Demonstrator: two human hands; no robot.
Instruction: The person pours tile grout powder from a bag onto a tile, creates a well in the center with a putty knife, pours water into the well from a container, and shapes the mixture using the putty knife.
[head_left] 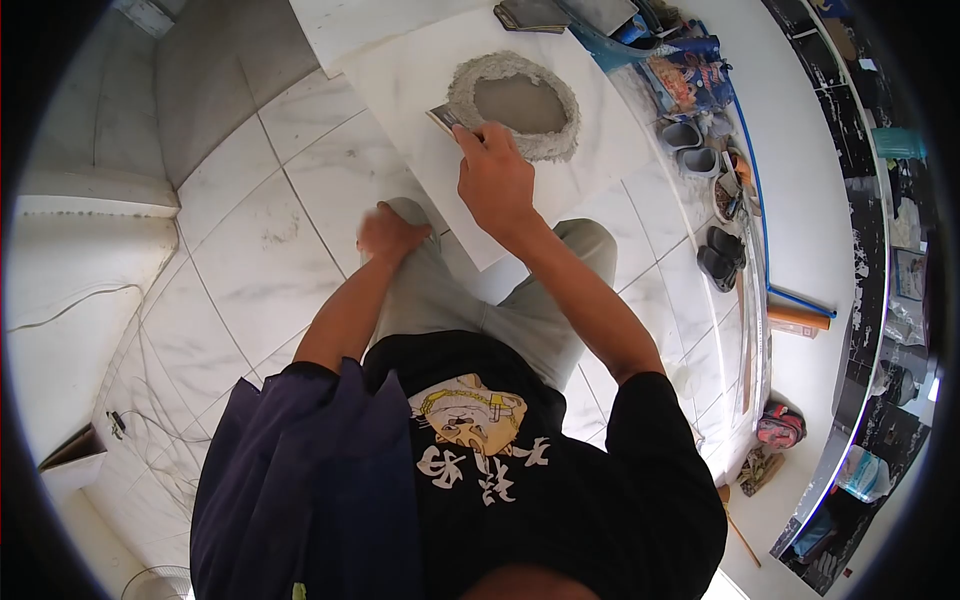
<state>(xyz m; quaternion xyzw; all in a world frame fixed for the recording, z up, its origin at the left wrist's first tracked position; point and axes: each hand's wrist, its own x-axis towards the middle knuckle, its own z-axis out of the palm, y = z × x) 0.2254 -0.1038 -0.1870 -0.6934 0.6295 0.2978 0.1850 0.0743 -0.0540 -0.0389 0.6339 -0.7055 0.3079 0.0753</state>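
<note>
My right hand [497, 182] is closed around a flat scraper [441, 119], whose blade points to the upper left. The scraper is beside the left edge of a ring of wet grey cement mix [562, 143]. Inside the ring lies a pool of greyish water [518, 103]. The mix sits on a white marble-patterned board [400, 80] in front of my knees. My left hand [392, 236] rests on my left knee, apart from the mix; its fingers are blurred and I cannot make out their shape.
Dark flat pieces [531, 14] lie at the board's far edge beside a blue tub [610, 40]. On the right are a printed bag [690, 80], grey shoes [697, 160], black shoes [720, 258] and a blue pipe [760, 200]. Loose wires [150, 440] trail over the tiles at left.
</note>
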